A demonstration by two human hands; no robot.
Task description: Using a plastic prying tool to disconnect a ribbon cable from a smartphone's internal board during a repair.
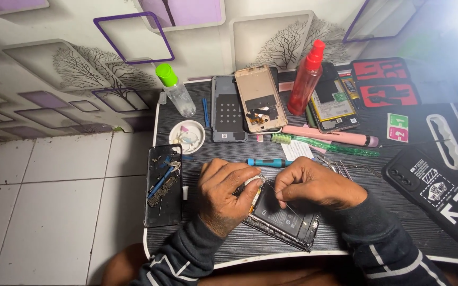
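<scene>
An opened phone with its black battery (284, 220) showing lies on the dark striped table (377, 175) near the front edge. My left hand (223, 193) rests on the phone's left side, fingers curled over its top corner. My right hand (316, 182) pinches thin metal tweezers (279, 196) whose tip points toward the phone's upper left part. Both hands meet above the battery. A blue-handled screwdriver (266, 162) lies just beyond them.
A black phone panel with loose parts (164, 185) lies to the left. Behind stand a green-capped bottle (176, 90), a red spray bottle (306, 77), a small white dish (186, 136), two open phone shells (245, 103), a green toothbrush (324, 144), a pink tool (329, 135). Black cases (441, 196) lie to the right.
</scene>
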